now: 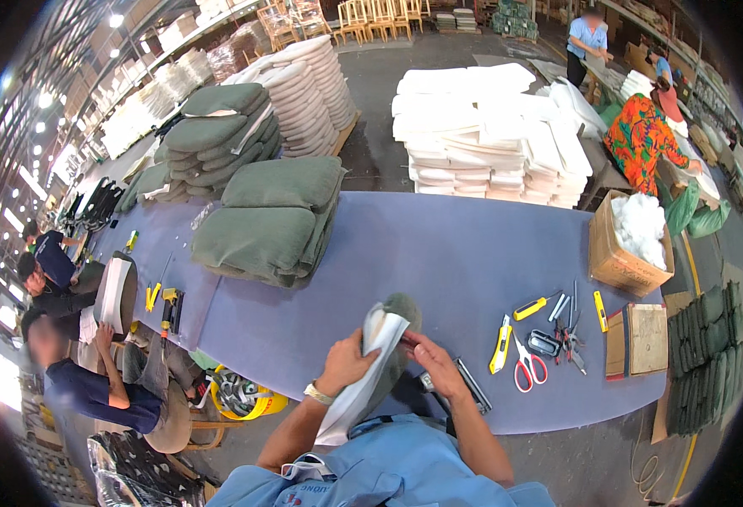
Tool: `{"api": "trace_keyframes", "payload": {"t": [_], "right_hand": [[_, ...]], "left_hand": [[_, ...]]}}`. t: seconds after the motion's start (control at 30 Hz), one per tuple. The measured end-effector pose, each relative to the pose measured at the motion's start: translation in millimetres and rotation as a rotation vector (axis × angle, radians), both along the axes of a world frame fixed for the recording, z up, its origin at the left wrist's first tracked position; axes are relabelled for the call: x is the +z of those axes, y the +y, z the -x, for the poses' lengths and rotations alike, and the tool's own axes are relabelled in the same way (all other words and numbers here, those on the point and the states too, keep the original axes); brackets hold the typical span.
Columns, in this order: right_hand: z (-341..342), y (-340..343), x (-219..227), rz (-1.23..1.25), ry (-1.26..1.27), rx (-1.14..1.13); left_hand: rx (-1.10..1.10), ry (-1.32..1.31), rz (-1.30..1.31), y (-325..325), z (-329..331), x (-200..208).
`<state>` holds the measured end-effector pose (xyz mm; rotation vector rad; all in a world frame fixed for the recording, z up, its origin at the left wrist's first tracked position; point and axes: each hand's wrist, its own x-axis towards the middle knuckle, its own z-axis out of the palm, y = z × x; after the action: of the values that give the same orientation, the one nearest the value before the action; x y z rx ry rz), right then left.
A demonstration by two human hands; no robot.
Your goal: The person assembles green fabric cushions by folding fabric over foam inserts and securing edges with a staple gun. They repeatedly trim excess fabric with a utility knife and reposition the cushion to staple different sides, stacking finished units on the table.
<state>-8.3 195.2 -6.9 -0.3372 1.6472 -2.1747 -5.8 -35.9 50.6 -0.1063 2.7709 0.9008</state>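
My left hand is closed round a dark green seat cushion, thumb side up. A white strip runs along the cushion and hangs down toward my blue shirt. The cushion stands tilted on its edge in front of me, at the table's near side. On its right side, the fingers of my right hand are drawn together at the cushion's edge; their tips are partly hidden. Just under my right wrist, a black and silver staple gun lies at the table edge.
Right on the blue table lie red-handled scissors, a yellow cutter, pliers and a box of white stuffing. Folded green cushions stack at left. Co-workers sit at left, near a yellow bucket.
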Motion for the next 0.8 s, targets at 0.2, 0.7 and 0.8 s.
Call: {"api": "trace_keyframes", "payload": {"t": [0.2,0.7,0.8], "right_hand": [[-7.3,-3.4,-12.0,-0.274,0.054,-0.117],[-93.1,43.9,-120.6,-0.786,-0.156,-0.022],[-91.3,39.8,-96.2,-0.852,-0.147,-0.21]], "left_hand": [[0.447,0.383,-0.588,-47.9,-11.0,48.4],[1.341,0.509,-1.428,-94.3,-103.9,-93.8],[1.399,0.386,-1.503,-67.2,-126.0,-101.7]]}}
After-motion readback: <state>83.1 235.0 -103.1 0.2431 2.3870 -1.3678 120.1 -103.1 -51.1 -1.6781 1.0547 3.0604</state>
